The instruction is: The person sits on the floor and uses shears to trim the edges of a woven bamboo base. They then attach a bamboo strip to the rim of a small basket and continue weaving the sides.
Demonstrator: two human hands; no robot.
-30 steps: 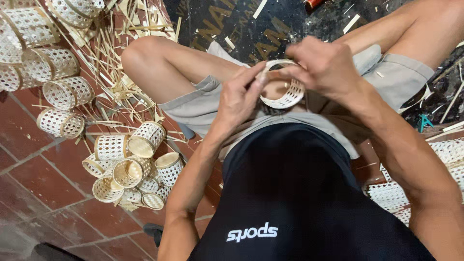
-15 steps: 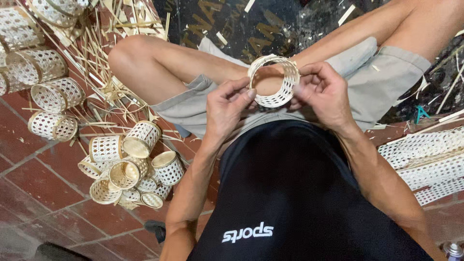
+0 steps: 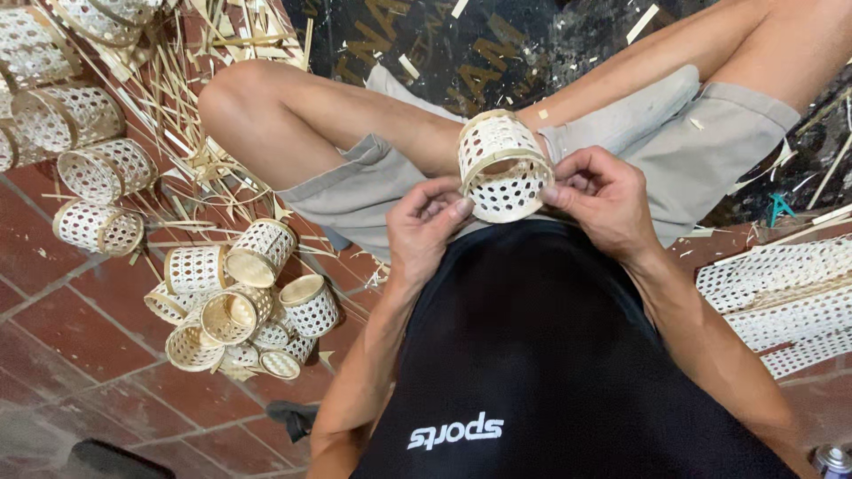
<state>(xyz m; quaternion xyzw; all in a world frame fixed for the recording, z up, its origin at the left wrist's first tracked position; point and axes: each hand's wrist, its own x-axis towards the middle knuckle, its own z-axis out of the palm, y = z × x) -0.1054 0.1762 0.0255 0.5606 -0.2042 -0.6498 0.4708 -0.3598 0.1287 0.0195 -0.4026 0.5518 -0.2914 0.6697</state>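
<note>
Small woven bamboo basket (image 3: 504, 168) held up over the lap, between both hands, open mouth tilted away toward the knees. Left hand (image 3: 426, 226) pinching the lower left rim with thumb and fingertips; right hand (image 3: 603, 200) clasping the right side, fingers curled on the weave. Heap of finished little baskets (image 3: 240, 302) on the red tile floor (image 3: 71, 355) to the left, amid loose bamboo splints (image 3: 191, 115). Strips of open-weave bamboo matting (image 3: 781, 297) lying at right.
</note>
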